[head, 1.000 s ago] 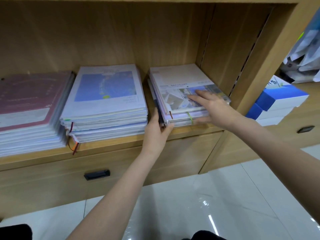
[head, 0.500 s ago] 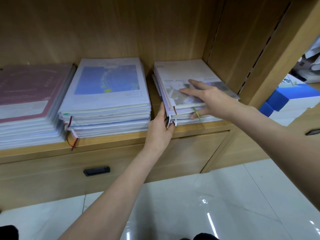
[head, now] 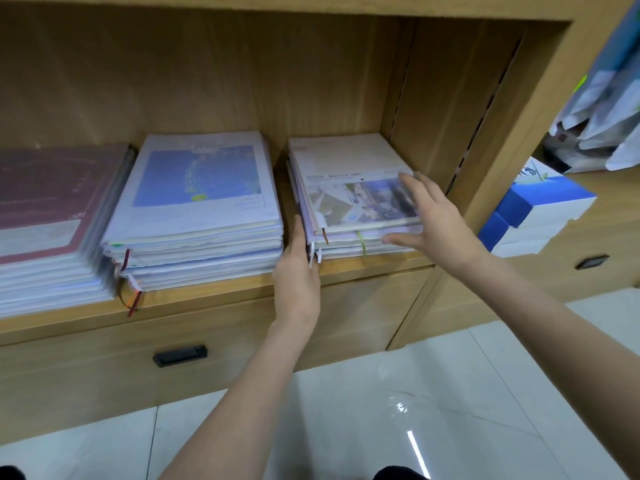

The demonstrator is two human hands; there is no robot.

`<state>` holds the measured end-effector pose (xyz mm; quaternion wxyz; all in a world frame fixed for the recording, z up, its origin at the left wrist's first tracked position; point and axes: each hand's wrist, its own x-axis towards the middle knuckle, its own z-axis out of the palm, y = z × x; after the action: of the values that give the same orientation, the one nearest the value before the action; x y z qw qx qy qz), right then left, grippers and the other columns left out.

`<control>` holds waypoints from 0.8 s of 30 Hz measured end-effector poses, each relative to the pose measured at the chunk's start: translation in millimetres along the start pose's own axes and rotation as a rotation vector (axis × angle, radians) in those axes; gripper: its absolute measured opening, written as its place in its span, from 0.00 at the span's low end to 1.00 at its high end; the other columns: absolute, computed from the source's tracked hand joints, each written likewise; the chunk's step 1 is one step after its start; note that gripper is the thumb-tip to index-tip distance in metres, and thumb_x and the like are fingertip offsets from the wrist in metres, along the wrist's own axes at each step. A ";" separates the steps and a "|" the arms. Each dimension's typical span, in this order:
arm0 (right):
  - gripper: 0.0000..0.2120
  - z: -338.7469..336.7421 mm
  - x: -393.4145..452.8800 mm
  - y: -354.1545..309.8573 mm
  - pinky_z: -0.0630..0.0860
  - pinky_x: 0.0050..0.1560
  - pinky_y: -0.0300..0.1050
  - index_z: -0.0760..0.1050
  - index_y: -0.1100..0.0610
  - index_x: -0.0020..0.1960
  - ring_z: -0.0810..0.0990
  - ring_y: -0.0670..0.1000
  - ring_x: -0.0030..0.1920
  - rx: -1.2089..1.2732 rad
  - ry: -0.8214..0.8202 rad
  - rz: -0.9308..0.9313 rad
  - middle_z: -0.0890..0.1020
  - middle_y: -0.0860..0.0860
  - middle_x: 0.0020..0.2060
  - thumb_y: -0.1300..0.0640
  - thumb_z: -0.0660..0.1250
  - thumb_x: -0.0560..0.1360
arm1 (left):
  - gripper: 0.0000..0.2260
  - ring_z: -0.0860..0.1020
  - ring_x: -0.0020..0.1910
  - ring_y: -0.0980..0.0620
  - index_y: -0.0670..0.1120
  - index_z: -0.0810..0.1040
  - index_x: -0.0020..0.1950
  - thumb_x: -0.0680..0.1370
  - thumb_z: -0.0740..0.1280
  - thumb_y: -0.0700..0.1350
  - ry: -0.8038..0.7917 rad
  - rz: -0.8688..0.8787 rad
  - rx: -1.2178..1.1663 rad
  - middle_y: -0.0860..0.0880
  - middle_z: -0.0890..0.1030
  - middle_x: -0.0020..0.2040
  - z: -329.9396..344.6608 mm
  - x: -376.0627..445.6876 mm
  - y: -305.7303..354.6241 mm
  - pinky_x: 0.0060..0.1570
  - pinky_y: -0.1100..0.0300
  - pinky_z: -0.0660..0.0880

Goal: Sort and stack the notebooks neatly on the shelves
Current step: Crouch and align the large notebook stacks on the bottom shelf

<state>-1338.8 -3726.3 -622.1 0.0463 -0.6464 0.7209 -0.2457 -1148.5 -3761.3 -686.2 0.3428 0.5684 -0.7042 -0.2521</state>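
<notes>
Right then, three notebook stacks lay flat on the wooden shelf (head: 207, 299): maroon stack (head: 52, 216) at left, blue-cover stack (head: 197, 209) in the middle, photo-cover stack (head: 353, 199) at right, nr the side wall. Left hand (head: 298, 271) stood edge-on w/ fingers straight, pressed flat against the left side of the photo-cover stack, in the gap betw. it and the blue one. Right hand (head: 436, 223) had fingers spread wide over that stack's front right corner, gripping nothing; touching or just above, couldn't tell. Blue-and-white boxes (head: 540, 209) sat on the next unit to the right. Drawer handle (head: 180, 355) below the shelf.
</notes>
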 end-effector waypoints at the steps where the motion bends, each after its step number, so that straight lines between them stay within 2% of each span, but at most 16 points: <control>1: 0.44 2.0 -8.7 -0.8 0.57 0.72 0.45 0.53 0.55 0.76 0.58 0.53 0.74 0.079 0.070 0.047 0.57 0.55 0.75 0.52 0.75 0.68 | 0.32 0.74 0.42 0.50 0.51 0.50 0.77 0.78 0.63 0.37 0.018 -0.013 0.001 0.43 0.79 0.48 -0.6 -2.1 -1.5 0.50 0.56 0.72; 5: 0.39 14.1 -38.0 9.9 0.61 0.68 0.41 0.56 0.57 0.75 0.64 0.50 0.70 0.183 0.243 0.200 0.64 0.53 0.71 0.60 0.73 0.70 | 0.29 0.71 0.41 0.52 0.50 0.53 0.76 0.79 0.62 0.39 0.034 -0.011 -0.010 0.42 0.79 0.48 -2.4 -5.0 -1.6 0.48 0.57 0.70; 7: 0.41 22.5 -39.3 19.2 0.64 0.67 0.41 0.53 0.56 0.75 0.68 0.47 0.66 0.400 0.167 0.251 0.68 0.49 0.68 0.63 0.73 0.70 | 0.31 0.72 0.43 0.52 0.50 0.49 0.77 0.79 0.63 0.40 -0.029 -0.001 -0.037 0.42 0.79 0.52 -6.8 -4.1 0.4 0.47 0.61 0.69; 9: 0.43 27.7 -35.2 25.9 0.67 0.68 0.48 0.51 0.55 0.76 0.70 0.47 0.66 0.640 0.114 0.298 0.70 0.47 0.66 0.65 0.72 0.69 | 0.35 0.74 0.51 0.52 0.49 0.45 0.77 0.78 0.65 0.39 -0.128 0.017 -0.098 0.47 0.76 0.59 -12.2 -3.5 5.1 0.47 0.68 0.66; 11: 0.36 31.2 -25.0 26.6 0.69 0.67 0.52 0.57 0.56 0.72 0.73 0.50 0.63 0.776 0.122 0.362 0.73 0.49 0.62 0.68 0.71 0.70 | 0.38 0.71 0.55 0.57 0.47 0.42 0.77 0.76 0.65 0.37 -0.218 -0.006 -0.229 0.55 0.69 0.61 -16.2 1.1 8.2 0.48 0.73 0.63; 13: 0.31 34.4 -22.6 24.6 0.70 0.66 0.53 0.60 0.56 0.68 0.74 0.52 0.60 0.806 0.136 0.392 0.74 0.50 0.58 0.69 0.70 0.70 | 0.39 0.68 0.58 0.59 0.48 0.43 0.77 0.75 0.66 0.35 -0.271 -0.052 -0.356 0.58 0.66 0.64 -18.1 5.5 6.0 0.52 0.72 0.63; 15: 0.33 36.2 -27.0 21.1 0.71 0.65 0.50 0.60 0.56 0.69 0.75 0.50 0.59 0.815 0.128 0.389 0.75 0.48 0.56 0.70 0.70 0.70 | 0.39 0.67 0.63 0.58 0.49 0.46 0.77 0.75 0.66 0.35 -0.286 -0.087 -0.396 0.58 0.65 0.67 -18.1 7.5 2.0 0.60 0.68 0.62; 17: 0.35 36.2 -29.9 19.0 0.71 0.64 0.48 0.59 0.55 0.71 0.75 0.49 0.58 0.818 0.121 0.390 0.76 0.45 0.55 0.70 0.70 0.69 | 0.39 0.67 0.68 0.53 0.49 0.49 0.77 0.74 0.67 0.35 -0.272 -0.111 -0.405 0.54 0.65 0.71 -16.7 8.5 -0.5 0.67 0.60 0.63; 20: 0.38 33.8 -20.5 15.7 0.71 0.65 0.50 0.56 0.55 0.72 0.74 0.51 0.61 0.762 0.091 0.415 0.74 0.49 0.60 0.66 0.72 0.69 | 0.38 0.68 0.68 0.48 0.50 0.51 0.77 0.72 0.68 0.37 -0.242 -0.148 -0.430 0.49 0.67 0.71 -14.1 9.3 1.6 0.68 0.51 0.66; 22: 0.38 32.4 -17.9 12.5 0.71 0.65 0.50 0.57 0.54 0.72 0.74 0.51 0.60 0.769 0.082 0.441 0.74 0.50 0.60 0.66 0.72 0.69 | 0.38 0.68 0.67 0.49 0.50 0.51 0.77 0.73 0.68 0.36 -0.239 -0.179 -0.467 0.50 0.67 0.71 -14.2 6.8 4.0 0.68 0.55 0.65; 24: 0.36 28.9 -23.1 10.9 0.72 0.62 0.47 0.59 0.54 0.71 0.75 0.51 0.58 0.793 0.099 0.450 0.76 0.49 0.56 0.69 0.71 0.69 | 0.37 0.69 0.66 0.51 0.50 0.52 0.77 0.73 0.67 0.35 -0.233 -0.161 -0.488 0.52 0.68 0.70 -14.7 -0.6 6.1 0.62 0.61 0.66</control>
<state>-1333.9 -3712.3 -657.7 0.3077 -0.3936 0.6948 -0.5173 -1141.0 -3758.9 -672.5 0.3652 0.4904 -0.6097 -0.5044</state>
